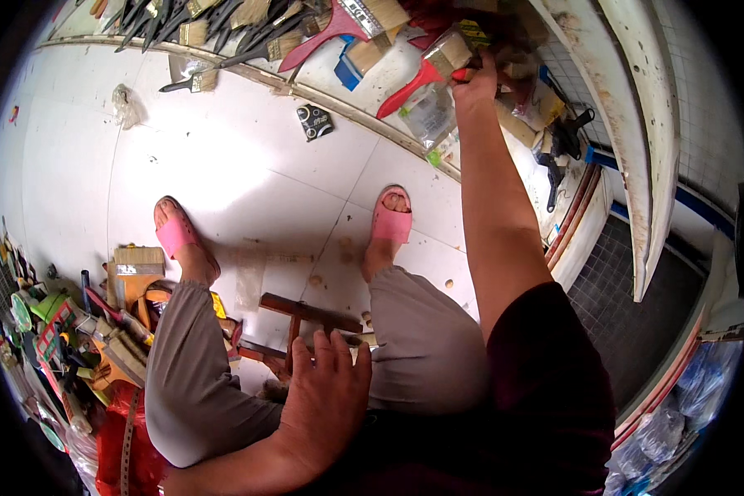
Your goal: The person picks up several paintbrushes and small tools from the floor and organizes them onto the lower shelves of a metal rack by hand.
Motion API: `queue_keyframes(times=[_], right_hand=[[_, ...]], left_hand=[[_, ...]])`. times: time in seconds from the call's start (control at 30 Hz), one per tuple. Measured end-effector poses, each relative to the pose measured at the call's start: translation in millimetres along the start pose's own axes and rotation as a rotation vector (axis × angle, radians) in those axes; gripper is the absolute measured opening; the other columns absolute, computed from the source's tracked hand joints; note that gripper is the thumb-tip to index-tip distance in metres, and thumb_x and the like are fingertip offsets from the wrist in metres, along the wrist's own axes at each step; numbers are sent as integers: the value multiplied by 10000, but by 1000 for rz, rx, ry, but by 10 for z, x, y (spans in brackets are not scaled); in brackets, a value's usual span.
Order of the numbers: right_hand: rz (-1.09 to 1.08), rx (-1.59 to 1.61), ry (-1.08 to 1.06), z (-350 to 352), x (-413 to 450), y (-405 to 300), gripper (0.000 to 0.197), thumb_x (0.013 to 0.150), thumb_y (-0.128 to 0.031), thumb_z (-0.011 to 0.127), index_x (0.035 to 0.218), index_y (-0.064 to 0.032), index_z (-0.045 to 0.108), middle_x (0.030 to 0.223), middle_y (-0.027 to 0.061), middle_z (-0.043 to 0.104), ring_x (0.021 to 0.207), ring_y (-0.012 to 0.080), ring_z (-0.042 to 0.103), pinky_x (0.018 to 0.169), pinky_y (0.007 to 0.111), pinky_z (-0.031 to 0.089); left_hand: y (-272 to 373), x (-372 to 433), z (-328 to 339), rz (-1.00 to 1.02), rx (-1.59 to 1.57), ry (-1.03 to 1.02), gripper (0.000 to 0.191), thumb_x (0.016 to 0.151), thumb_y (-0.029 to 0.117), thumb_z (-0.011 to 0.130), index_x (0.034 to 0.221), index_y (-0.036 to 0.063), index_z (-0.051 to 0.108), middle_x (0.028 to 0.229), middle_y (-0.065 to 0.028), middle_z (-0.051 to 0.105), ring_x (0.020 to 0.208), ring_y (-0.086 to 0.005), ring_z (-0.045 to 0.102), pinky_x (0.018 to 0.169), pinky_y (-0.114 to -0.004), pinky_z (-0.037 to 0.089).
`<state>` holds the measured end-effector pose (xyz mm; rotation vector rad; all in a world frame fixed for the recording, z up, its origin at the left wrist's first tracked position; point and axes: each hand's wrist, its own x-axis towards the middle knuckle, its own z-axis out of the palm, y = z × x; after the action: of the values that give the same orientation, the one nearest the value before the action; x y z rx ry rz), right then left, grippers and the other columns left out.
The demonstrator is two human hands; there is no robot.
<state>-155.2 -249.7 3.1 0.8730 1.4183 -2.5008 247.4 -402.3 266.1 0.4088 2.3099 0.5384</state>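
Observation:
My right arm stretches forward, and my right hand (478,84) reaches in among paintbrushes and packets on a low white shelf (313,80). A paintbrush with a red handle (411,90) lies just left of it, bristles toward my fingers. Some red thing (464,74) shows at my fingers; whether I grip it is unclear. My left hand (328,378) hangs before my lap, holding nothing, its fingers slightly apart. Below it stands a brown wooden stool (310,313), partly hidden by the hand. A larger red-handled brush (347,25) and many black-handled brushes (223,31) lie farther left.
One small brush (192,82), a crumpled plastic bag (126,106) and a black packet (315,121) lie on the white tiled floor (211,142). At left, wide brushes (139,266) and tools are heaped beside a red bag (127,434). Curved white panels (626,124) rise at right.

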Motion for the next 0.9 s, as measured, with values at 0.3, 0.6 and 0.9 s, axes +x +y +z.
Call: queue_keyframes(times=[0.3, 0.6, 0.9], right_hand=[[64, -24, -102, -1102, -484, -240, 162, 862, -241, 550, 933, -96, 541, 888, 61, 607, 790, 210, 574, 678, 383, 489], [152, 179, -146, -1182, -680, -101, 311, 810, -373, 623, 1000, -132, 572, 967, 44, 607, 940, 262, 548, 878, 506, 419], [18, 323, -12, -522, -382, 43, 185, 802, -202, 635, 945, -108, 566, 1006, 70, 611, 961, 264, 576, 880, 459, 463]], left_hand=[[-16, -41, 54, -31, -32, -7, 404, 856, 210, 436, 1228, 60, 485, 1192, -237, 503, 1112, -375, 471, 936, -517, 340], [11, -39, 96, -16, 37, 10, 508, 781, 313, 591, 1231, 103, 485, 1182, -216, 468, 1089, -336, 468, 872, -501, 381], [42, 30, 46, -18, 54, -40, 578, 778, 339, 612, 1283, 119, 436, 1183, -222, 476, 1111, -329, 465, 882, -497, 376]])
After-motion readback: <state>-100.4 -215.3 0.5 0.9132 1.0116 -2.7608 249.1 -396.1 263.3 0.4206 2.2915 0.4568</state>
